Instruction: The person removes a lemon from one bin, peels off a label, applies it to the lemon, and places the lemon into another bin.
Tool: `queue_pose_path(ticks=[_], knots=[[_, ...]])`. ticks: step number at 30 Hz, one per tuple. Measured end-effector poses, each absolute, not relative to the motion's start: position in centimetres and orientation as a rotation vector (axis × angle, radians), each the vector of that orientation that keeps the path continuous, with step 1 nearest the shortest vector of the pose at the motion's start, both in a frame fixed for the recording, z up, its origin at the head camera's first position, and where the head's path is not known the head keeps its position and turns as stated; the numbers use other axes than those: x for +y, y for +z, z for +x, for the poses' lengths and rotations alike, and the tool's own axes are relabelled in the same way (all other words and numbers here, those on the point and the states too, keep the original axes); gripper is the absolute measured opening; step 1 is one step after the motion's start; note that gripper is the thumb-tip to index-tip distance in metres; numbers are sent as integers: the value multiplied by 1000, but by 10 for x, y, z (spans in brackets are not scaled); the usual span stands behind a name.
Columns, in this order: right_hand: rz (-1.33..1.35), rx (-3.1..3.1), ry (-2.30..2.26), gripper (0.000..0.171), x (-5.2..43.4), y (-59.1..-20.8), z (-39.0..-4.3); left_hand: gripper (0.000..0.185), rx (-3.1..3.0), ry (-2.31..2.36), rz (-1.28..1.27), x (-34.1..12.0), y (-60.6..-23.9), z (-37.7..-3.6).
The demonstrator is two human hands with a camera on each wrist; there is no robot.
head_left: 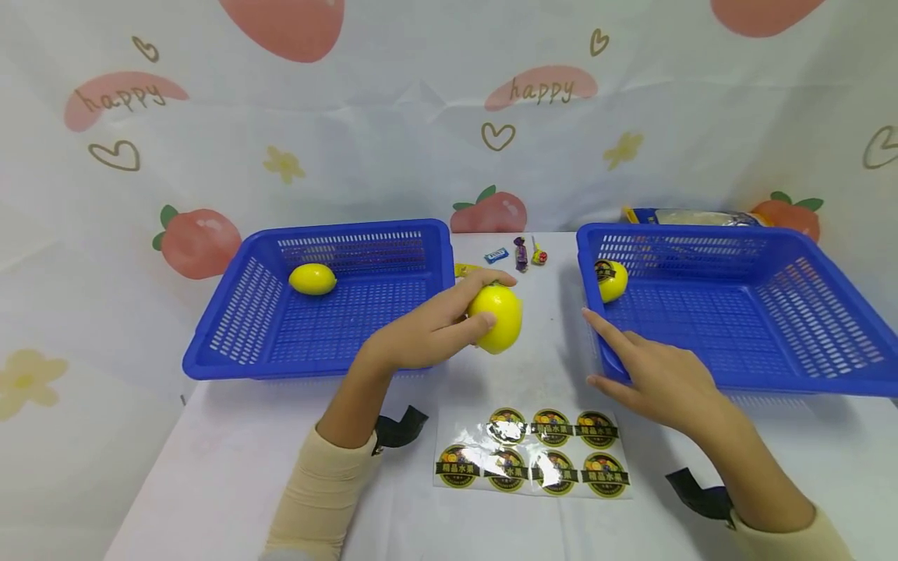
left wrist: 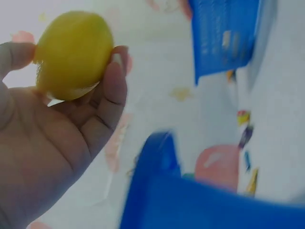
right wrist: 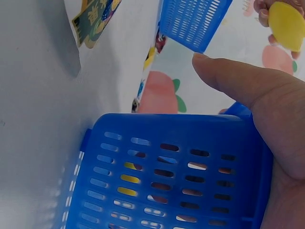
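Observation:
My left hand [head_left: 428, 327] holds a yellow lemon [head_left: 496, 318] between thumb and fingers, above the gap between two blue baskets. In the left wrist view the same lemon [left wrist: 75, 55] sits at the fingertips. My right hand [head_left: 659, 382] is at the left rim of the right basket [head_left: 828, 386], thumb and index finger extended. The right wrist view shows its thumb [right wrist: 233, 76] straight above the basket wall; the other fingers are mostly hidden. Inside that basket lies a lemon [head_left: 614, 284] with a dark round sticker [head_left: 604, 270]. Another lemon [head_left: 312, 279] lies in the left basket [head_left: 316, 366].
A clear sheet [head_left: 529, 492] with several round black-and-gold stickers lies on the white table [head_left: 505, 382] in front. Small wrapped candies [head_left: 521, 254] lie at the back between the baskets. A blue-and-yellow package [head_left: 694, 216] is behind the right basket, before a printed cloth backdrop [head_left: 393, 140].

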State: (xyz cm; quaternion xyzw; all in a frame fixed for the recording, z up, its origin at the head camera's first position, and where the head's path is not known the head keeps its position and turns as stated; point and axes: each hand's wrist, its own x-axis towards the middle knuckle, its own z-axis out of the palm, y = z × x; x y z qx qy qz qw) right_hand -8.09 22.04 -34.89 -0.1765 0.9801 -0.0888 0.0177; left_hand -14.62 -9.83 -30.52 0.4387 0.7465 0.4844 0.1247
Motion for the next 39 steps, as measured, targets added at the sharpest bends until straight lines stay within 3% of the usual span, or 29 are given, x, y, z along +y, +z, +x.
queue_pose_path(ticks=[12, 23, 39], knots=[[-535, 3046, -264, 92, 218, -350, -82, 47, 2050, 1491, 1229, -72, -325, -137], [-548, 3068, -256, 92, 218, -350, -82, 45, 2062, 1429, 1018, -56, -360, -131], [-553, 3088, -246, 89, 219, -351, -81, 64, 2344, 1064, 699, -43, -394, -137]])
